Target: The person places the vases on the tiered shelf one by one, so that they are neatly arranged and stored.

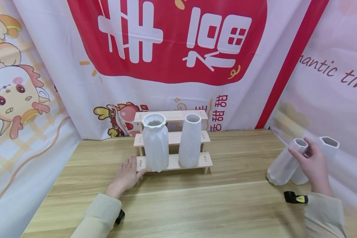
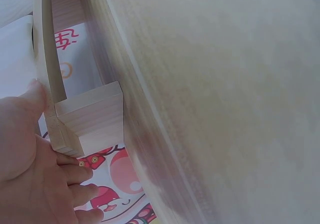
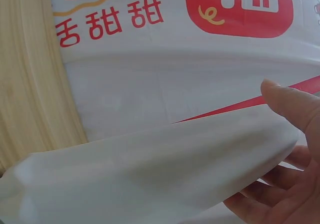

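Note:
My left hand (image 1: 126,176) rests against the left end of a light wooden three-step stand (image 1: 173,137), its thumb across the front edge of the lowest step and its fingers extended along the end. In the left wrist view the thumb touches the step board (image 2: 46,49). A white ribbed vase with a ruffled rim (image 1: 156,147) and a slimmer white wavy-patterned vase (image 1: 190,142) stand on the lowest step. At the right, my right hand (image 1: 314,163) grips a tilted white faceted vase (image 1: 282,167) near its mouth; the right wrist view shows its smooth side (image 3: 150,169).
Another white vase with an angular mouth (image 1: 330,148) stands behind the right hand, partly hidden by it. Printed cloth hangs (image 1: 172,92) behind the wood-grain table (image 1: 196,205) and along both sides. A dark wrist strap (image 1: 292,197) is at the right cuff.

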### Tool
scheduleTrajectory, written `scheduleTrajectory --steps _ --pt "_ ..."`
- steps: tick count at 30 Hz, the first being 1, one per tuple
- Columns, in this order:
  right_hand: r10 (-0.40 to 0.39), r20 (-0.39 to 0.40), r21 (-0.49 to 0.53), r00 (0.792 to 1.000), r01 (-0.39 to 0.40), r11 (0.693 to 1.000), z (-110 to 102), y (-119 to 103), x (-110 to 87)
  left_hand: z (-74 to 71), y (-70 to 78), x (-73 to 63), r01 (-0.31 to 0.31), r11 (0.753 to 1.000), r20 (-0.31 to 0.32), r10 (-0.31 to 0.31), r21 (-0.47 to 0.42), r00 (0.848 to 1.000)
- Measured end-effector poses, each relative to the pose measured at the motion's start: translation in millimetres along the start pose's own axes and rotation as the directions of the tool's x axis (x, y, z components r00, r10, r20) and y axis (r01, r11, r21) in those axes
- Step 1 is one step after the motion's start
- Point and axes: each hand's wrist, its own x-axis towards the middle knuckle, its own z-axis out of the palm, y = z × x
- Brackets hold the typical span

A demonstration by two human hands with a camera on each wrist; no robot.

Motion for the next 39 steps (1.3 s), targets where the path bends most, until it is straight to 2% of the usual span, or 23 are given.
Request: scheduleTrajectory --steps 7,25,30,34,39 --pt "0.001 -0.028 -0.036 1.0 -0.002 0.999 0 4 2.4 -0.9 1.1 0.0 -0.003 1.0 0.001 0.003 0.005 1.0" --pt "0.023 0.019 -0.068 1.0 -0.021 0.997 -4 -3 3.6 -2.0 2.6 -1.7 -0.018 1.0 -0.011 0.018 0.005 1.0" --pt "-0.003 0.021 -0.087 1.0 0.005 0.996 -1 -9 5.1 -1.3 1.9 -2.3 -0.021 1.0 -0.019 0.021 0.007 1.0" --pt "-0.055 0.014 -0.104 0.998 0.056 0.993 1 -16 7.5 -0.9 1.3 -2.0 -0.021 1.0 -0.019 0.021 0.0 1.0" --pt "-0.081 0.035 -0.099 0.996 0.084 0.992 5 -36 14.2 -1.0 0.8 -2.6 -0.01 1.0 -0.012 0.01 -0.016 1.0"
